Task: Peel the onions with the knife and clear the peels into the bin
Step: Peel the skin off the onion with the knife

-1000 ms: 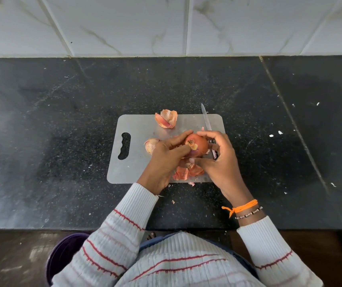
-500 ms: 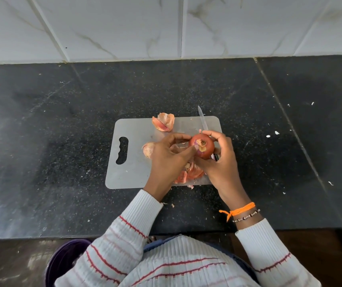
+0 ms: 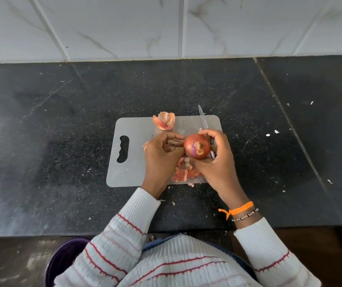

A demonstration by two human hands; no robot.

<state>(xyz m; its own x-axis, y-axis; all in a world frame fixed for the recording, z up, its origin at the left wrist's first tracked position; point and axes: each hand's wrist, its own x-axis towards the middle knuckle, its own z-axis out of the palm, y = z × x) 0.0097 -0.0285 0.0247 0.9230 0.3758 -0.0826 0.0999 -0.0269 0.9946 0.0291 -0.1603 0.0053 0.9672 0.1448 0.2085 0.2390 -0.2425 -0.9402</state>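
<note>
i'm seeing the round red-brown onion (image 3: 196,147) turning, root end now facing up at frame centre. my right hand (image 3: 215,162) is curling around it and the thin steel knife (image 3: 203,121); my left hand (image 3: 161,154) is pinching its skin, so peeling's continuing.

Wall: large white tiles (image 3: 124,27) with faint grey marble veining, thin grout lines
Bench: black speckled stone (image 3: 52,141), glossy, with a diagonal seam at the right and pale crumbs scattered across it
Floor: dark brown (image 3: 10,264), below the bench's front edge
Light: soft, diffuse sheen on the stone at left
</note>
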